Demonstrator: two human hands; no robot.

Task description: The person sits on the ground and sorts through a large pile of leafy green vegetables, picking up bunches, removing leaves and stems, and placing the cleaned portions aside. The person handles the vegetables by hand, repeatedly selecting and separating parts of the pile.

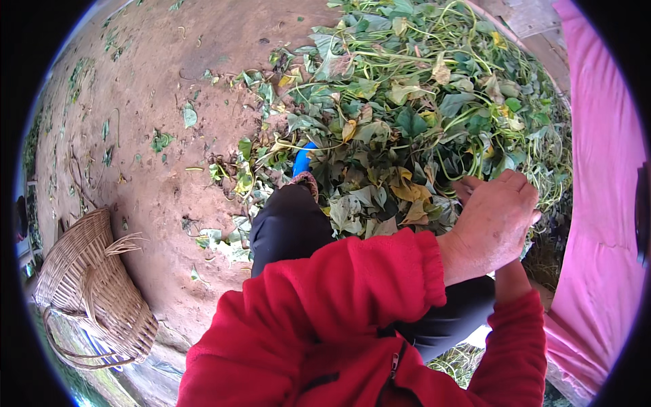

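My left hand [492, 221] reaches across to the right with its back up and its fingers curled down at the edge of a heap of leafy green vines [407, 112]. My right hand [509, 277] is crossed beneath it and mostly hidden; its wrist shows below. Fingertips show among thin vine stems [475, 165] just past the left hand, but whose they are is unclear. What lies inside either grasp is hidden. Wilted yellow-brown leaves [412, 196] lie left of the hands. Both arms wear red fleece sleeves.
A woven wicker basket [96, 285] lies tilted on the bare earth floor [152, 203] at left. Pink cloth [595, 203] hangs close on the right. My blue shoe [304, 158] touches the heap's edge. Loose leaves [189, 116] are scattered over the floor.
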